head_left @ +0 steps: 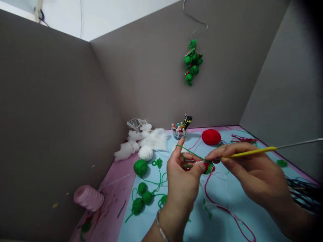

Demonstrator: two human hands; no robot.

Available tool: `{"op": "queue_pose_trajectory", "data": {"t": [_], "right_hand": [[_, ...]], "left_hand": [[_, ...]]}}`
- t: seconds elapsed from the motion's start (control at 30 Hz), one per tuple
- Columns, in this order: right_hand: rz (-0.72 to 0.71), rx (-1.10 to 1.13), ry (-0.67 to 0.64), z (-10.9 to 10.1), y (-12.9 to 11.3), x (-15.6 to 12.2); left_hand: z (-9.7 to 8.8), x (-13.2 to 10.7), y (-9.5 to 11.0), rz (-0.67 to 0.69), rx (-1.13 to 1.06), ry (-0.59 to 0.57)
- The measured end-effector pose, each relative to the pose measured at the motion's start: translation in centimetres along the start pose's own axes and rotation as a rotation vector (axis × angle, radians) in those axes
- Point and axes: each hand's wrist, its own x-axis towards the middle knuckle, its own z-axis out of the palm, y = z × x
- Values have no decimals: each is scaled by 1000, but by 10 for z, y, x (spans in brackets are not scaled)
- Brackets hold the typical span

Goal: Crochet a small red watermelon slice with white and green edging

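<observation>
My left hand (185,174) pinches a small crochet piece (208,167) in red, green and white between thumb and fingers. Green yarn runs from that piece up over its raised index finger. In my right hand (257,178) is a crochet hook (252,152) with a yellow handle, held like a pencil. The hook's thin tip meets the piece's upper edge, where fingers partly hide it. A red yarn tail (222,207) trails from the piece down onto the blue table cover, with a white strand beside it.
Left of my hands lie a green yarn ball (140,167), a white yarn ball (145,153), fluffy stuffing (151,138) and a pink yarn cone (88,198). Behind stand a tub of tools (178,134) and a red yarn ball (211,137). Green crocheted pieces (193,62) hang on the grey partition.
</observation>
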Motion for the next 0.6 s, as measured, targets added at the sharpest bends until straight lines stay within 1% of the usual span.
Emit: {"op": "queue_pose_trajectory", "data": {"t": [0.07, 0.13, 0.2, 0.27, 0.37, 0.47, 0.6], "right_hand": [[-127, -123, -31, 0, -2, 1], [-274, -240, -94, 0, -3, 3], [-368, -307, -151, -1, -5, 5], [-368, -313, -160, -1, -6, 6], [-312, -263, -102, -3, -8, 9], [-311, -235, -67, -5, -9, 10], [-270, -181, -93, -5, -9, 6]], "left_hand": [[1, 0, 0, 33, 38, 13], [2, 0, 0, 67, 63, 26], [3, 0, 0, 86, 75, 37], [3, 1, 1, 92, 72, 52], [2, 1, 1, 68, 33, 71], [-1, 1, 1, 41, -26, 68], [0, 0, 5, 67, -59, 48]]}}
